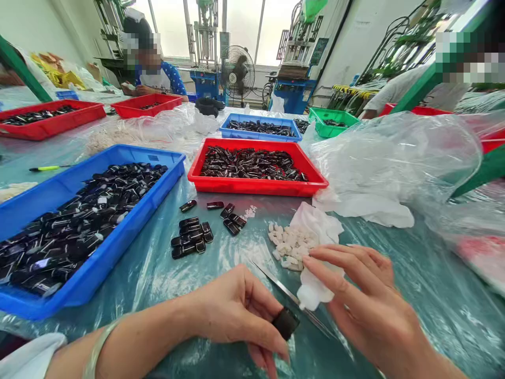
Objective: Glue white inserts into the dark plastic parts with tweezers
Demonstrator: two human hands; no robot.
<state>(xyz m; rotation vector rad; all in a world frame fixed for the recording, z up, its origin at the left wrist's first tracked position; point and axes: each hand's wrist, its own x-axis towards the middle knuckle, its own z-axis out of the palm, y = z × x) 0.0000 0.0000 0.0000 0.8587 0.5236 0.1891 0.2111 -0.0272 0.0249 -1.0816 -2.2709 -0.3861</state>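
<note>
Left hand [236, 313] gripping black part [286, 322], right hand [376, 302] beside white pieces [291, 243]

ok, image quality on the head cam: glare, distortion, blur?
Head view: windows blown out; glare streaks the plastic sheet. Head view: left blue tray looks stretched toward the edge, likely wide-angle. Head view: left hand and right hand look reasonably sharp.
</note>
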